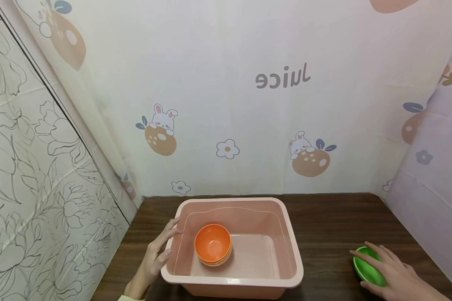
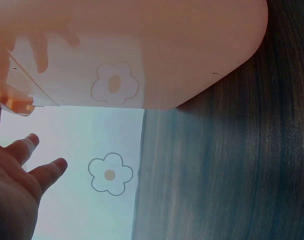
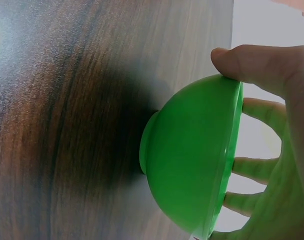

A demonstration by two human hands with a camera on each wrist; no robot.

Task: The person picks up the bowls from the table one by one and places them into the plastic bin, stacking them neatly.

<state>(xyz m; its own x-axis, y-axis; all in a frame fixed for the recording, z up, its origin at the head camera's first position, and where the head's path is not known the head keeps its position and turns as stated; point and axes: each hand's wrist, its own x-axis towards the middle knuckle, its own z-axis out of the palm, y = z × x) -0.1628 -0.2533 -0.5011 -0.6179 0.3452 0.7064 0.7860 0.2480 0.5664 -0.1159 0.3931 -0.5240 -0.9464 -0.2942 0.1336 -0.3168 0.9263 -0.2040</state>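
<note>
R hand [image 1: 397, 274] lies over the green bowl [image 1: 367, 267] at the surface's [image 1: 331, 225] right edge, grip curled on its rim, thumb on the outer wall. L hand [image 1: 154, 259], fingers spread, touches the pink tub's [image 1: 233, 281] left wall. Orange bowl [image 1: 212, 243] sits inside the tub.

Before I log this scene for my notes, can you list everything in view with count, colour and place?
tub: one, pink, centre of the table.
orange bowls: a nested stack, count unclear, inside the tub, left part.
green bowl: one, on the table, right of the tub.
table: one, dark brown wood.
curtains: white, bunny and flower prints, behind and beside the table.
left hand: on the tub's left wall.
right hand: grip over the green bowl's rim.
</note>
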